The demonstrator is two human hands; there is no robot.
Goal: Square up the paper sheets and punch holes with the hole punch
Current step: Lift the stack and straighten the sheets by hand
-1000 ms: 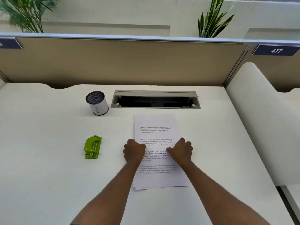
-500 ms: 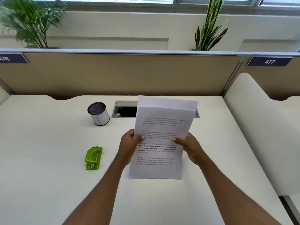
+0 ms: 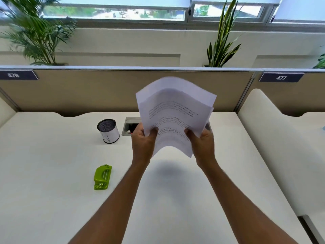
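Two hands [image 3: 143,141] [image 3: 204,143], one hole punch [image 3: 102,177], one cup [image 3: 108,130].

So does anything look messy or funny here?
Yes, the paper sheets, held off the desk by the left hand and right hand, are bowed and uneven: their top edges are staggered.

An office: numbered partition [image 3: 123,88], white desk [image 3: 52,173], cable hatch [image 3: 127,126].
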